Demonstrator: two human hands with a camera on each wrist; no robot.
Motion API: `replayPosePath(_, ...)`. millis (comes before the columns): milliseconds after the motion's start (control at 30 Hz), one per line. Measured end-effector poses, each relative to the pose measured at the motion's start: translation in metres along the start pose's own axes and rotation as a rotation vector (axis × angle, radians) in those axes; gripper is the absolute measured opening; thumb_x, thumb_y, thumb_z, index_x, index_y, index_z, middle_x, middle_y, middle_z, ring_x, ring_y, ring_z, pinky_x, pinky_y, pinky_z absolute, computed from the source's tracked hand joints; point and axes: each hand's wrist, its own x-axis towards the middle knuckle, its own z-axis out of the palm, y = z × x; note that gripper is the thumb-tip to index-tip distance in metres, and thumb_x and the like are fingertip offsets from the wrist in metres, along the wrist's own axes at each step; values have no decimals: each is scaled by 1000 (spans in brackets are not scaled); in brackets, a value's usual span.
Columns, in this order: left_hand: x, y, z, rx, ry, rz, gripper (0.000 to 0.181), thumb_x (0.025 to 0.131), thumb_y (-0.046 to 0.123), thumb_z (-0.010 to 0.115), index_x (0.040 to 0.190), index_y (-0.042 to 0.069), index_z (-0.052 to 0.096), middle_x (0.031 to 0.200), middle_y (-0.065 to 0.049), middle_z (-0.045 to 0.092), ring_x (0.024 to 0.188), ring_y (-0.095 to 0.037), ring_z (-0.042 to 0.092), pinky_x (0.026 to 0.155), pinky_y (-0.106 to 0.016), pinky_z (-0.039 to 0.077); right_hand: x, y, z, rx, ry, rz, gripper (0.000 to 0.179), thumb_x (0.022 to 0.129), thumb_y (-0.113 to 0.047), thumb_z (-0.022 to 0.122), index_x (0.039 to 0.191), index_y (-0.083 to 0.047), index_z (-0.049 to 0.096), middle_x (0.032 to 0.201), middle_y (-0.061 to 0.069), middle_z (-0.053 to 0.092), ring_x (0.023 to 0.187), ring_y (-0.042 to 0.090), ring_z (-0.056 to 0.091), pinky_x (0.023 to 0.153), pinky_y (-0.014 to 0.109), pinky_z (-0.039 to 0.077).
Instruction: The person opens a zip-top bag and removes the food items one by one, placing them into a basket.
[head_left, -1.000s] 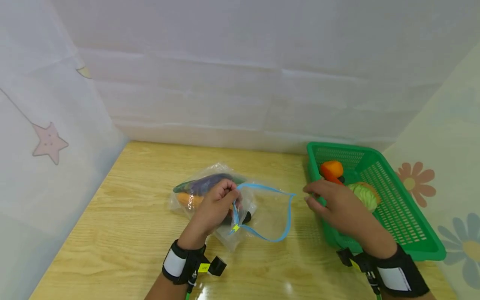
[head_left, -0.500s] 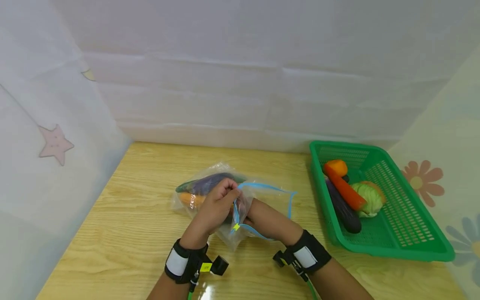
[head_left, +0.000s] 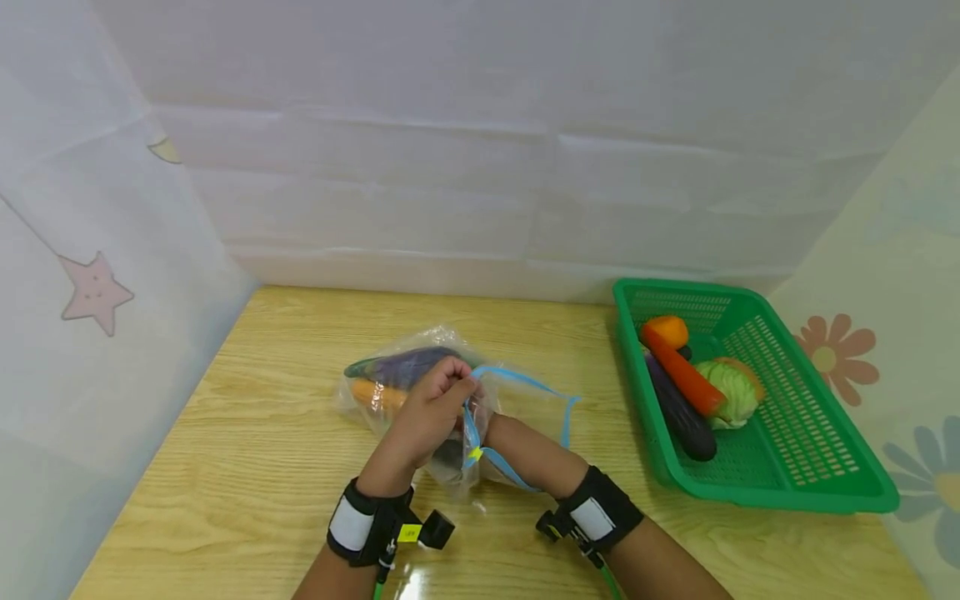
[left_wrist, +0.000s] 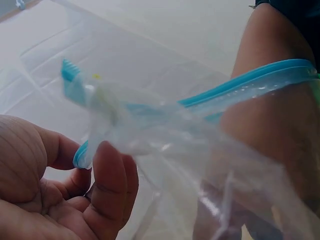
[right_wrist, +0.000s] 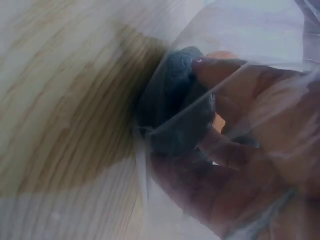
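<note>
- The clear bag (head_left: 517, 392) lies on the table (head_left: 247, 417), near the middle, to the left of the green basket (head_left: 780, 498).
- By my judgement, the filling is partly done: inside the bag are a long purple piece (head_left: 408, 367), an orange piece (head_left: 378, 394) and a dark rounded piece (right_wrist: 175, 110). The mouth is not sealed.
- The left hand (head_left: 427, 412) pinches the edge of the bag mouth between thumb and finger; its other fingers are bent.
- The right hand (head_left: 517, 446) is inside the bag. Seen through the plastic, its fingers are curled around the dark rounded piece; whether the grip is firm, I cannot tell.
- In the basket, outside the bag, are an eggplant (head_left: 682, 421), a long red vegetable (head_left: 684, 371), an orange vegetable (head_left: 670, 331) and a pale green cabbage (head_left: 729, 393). If these belong to the same work, I cannot tell.
- The bag is thin, wrinkled and shiny plastic, with a blue strip (head_left: 525, 381) along its mouth and a small yellow clip (head_left: 476, 454).
- The basket has slotted walls and a thick, rounded rim.
- The eggplant looks smooth, the cabbage is ribbed, and the table shows light wood grain.
</note>
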Motion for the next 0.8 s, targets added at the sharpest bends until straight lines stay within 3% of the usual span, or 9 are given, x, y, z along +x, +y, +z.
replayPosePath(100, -1, 1, 0, -1, -12, 1, 13, 105, 11, 42, 103, 0, 49, 95, -11, 59, 62, -15, 50, 53, -26, 44, -4, -6, -5, -59, -42, 30, 25, 110, -17, 33, 115, -18, 58, 111, -5, 54, 100, 8, 49, 87, 25, 41)
replayPosePath(233, -1, 1, 0, -12, -27, -3, 15, 106, 14, 41, 105, 1, 48, 99, -12, 58, 68, -18, 55, 56, -28, 49, -7, -18, -17, -330, -97, 1, 25, 107, -13, 45, 125, -16, 63, 112, -4, 60, 98, 6, 53, 81, 24, 43)
replayPosePath(333, -2, 1, -1, -8, -30, -4, 14, 107, 14, 40, 105, 2, 47, 100, -13, 57, 74, -20, 56, 57, -29, 48, -12, -30, -30, -445, -81, -34, 24, 101, -9, 58, 122, -14, 69, 110, -2, 63, 95, 8, 57, 79, 25, 46)
replayPosePath(433, -1, 0, -1, 12, -18, -6, 13, 107, 14, 40, 105, 3, 47, 100, -12, 58, 78, -21, 57, 57, -28, 45, -24, -42, -43, -483, -24, -51, 26, 93, -4, 63, 115, -15, 73, 109, -3, 64, 90, 11, 56, 80, 29, 48)
replayPosePath(600, -1, 2, -1, 15, 5, -13, 12, 106, 13, 41, 104, 3, 48, 99, -10, 59, 81, -20, 61, 56, -26, 43, -48, -57, -60, -476, 93, -50, 33, 81, 0, 57, 104, -18, 74, 105, -9, 61, 87, 11, 51, 76, 30, 45)
replayPosePath(800, 0, 3, 0, -5, 5, -23, 11, 106, 12, 42, 104, 3, 48, 98, -10, 59, 80, -18, 62, 56, -25, 43, -66, -61, -74, -459, 221, -170, 34, 78, 4, 56, 95, -20, 73, 100, -10, 60, 84, 8, 51, 69, 26, 43)
